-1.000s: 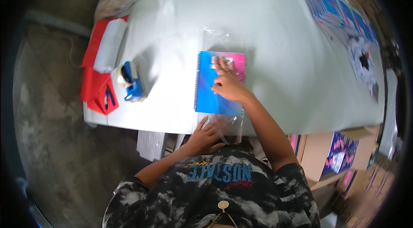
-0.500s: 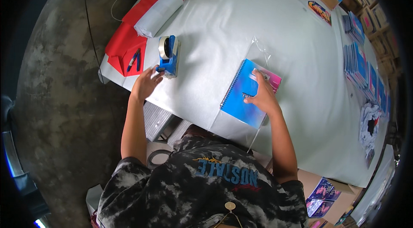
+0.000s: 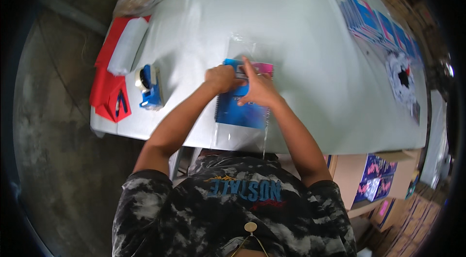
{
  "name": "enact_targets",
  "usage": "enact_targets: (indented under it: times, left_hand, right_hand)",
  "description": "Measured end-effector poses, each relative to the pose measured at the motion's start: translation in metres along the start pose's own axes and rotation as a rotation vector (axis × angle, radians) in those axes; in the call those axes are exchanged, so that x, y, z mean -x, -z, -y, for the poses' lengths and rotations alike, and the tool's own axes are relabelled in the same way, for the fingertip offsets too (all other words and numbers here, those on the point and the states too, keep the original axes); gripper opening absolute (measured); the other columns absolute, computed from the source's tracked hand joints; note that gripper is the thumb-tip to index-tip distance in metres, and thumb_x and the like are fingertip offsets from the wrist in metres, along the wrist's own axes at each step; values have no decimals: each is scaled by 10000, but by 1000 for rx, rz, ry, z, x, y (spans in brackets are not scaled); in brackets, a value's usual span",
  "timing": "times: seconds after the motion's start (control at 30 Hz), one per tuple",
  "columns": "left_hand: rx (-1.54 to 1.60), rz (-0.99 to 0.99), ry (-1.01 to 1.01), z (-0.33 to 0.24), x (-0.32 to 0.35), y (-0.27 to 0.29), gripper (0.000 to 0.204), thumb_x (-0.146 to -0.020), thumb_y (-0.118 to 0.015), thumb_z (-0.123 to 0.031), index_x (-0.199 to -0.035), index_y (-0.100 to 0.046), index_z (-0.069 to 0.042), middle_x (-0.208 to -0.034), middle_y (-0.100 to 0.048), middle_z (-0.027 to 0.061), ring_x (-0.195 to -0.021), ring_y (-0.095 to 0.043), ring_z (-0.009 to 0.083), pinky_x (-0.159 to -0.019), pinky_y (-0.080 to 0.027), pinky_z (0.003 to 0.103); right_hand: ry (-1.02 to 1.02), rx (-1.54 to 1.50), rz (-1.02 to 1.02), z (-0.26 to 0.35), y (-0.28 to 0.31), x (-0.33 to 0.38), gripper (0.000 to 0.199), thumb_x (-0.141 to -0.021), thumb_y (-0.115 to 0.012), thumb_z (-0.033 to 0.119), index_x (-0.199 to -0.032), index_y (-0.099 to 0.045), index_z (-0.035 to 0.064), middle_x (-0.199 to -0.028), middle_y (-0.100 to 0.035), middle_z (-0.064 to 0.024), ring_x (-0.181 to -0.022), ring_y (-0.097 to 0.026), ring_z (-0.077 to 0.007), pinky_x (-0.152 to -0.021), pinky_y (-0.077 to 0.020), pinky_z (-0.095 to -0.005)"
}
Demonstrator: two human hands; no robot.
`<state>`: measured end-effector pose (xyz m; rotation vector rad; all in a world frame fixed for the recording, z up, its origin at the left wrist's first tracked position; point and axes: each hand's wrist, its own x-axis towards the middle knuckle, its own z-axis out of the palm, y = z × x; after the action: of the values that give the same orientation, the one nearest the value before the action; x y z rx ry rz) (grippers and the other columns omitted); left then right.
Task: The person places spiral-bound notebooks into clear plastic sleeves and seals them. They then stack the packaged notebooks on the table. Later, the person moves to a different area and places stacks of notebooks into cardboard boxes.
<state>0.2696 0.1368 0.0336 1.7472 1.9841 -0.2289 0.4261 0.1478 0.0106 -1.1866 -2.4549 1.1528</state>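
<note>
Spiral notebook [image 3: 240, 117], blue-to-pink cover, flat at the near edge of the white tabletop [image 3: 320, 97], in front of the person. Coil edge on the left. Clear plastic [image 3: 235, 41] sticks out past its top and bottom ends; lower end reaches the tabletop's edge. Left hand [image 3: 221, 78]: at the notebook's upper left, grip curled in, fingers bent; can't tell if anything is pinched. Right hand [image 3: 261, 89]: over the upper right of the cover, grip spread wide, thumb well apart from the fingers; looks like it's resting on the cover, not closed round anything.

Handling, my judgement: press with the right palm and spread fingers so notebook and film don't skid; smooth the film outward, no creases; work the left fingertips lightly, since thin plastic likely wrinkles or snags on the coil. Square the film with the cover edges; don't lean on the coil.

Blue tape dispenser [image 3: 152, 93] to the left, apart from the hands; pens [image 3: 120, 104] on red material [image 3: 103, 84] beyond it.
</note>
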Motion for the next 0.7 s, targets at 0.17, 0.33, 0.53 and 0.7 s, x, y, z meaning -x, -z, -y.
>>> enact_targets:
  times: [0.17,0.33,0.53,0.7]
  left_hand:
    - [-251,66,-14,61,10,33,640,-685,-660,-607,-1036,-622,-73,-1031,-625,136,-955,-606,270,-765,-486,373]
    - [483,-279,-221,47,1,-83,651,-911,-459,-443,-1410,-256,-78,-1353,-382,187,-1246,-371,302,-1036,-287,365]
    - [1582,-366,-559,1,55,-22,601,-922,-438,-379,-1371,-282,-10,-1316,-404,142,-1212,-390,244,-1031,-280,358]
    - [1140,-688,-587,-25,66,-11,521,-907,-456,-190,-1354,-309,34,-1350,-381,187,-1215,-389,261,-1032,-277,359]
  right_hand:
    - [36,125,-206,-11,0,13,1210,-563,-820,336,-1446,-28,96,-1443,-241,-232,-1375,-168,-317,-1088,-128,-478]
    - [-396,-275,-537,-77,-53,28,1038,-699,-736,445,-1394,-119,-18,-1409,-184,-291,-1318,-237,-361,-1079,-180,-422]
    - [124,-1011,-875,22,12,70,752,-725,-738,241,-1288,-295,12,-1142,-449,-134,-1095,-454,-199,-932,-387,-331]
    - [225,-771,-1012,22,26,74,564,-771,-664,157,-1253,-412,5,-1067,-500,-107,-982,-508,-168,-832,-433,-314]
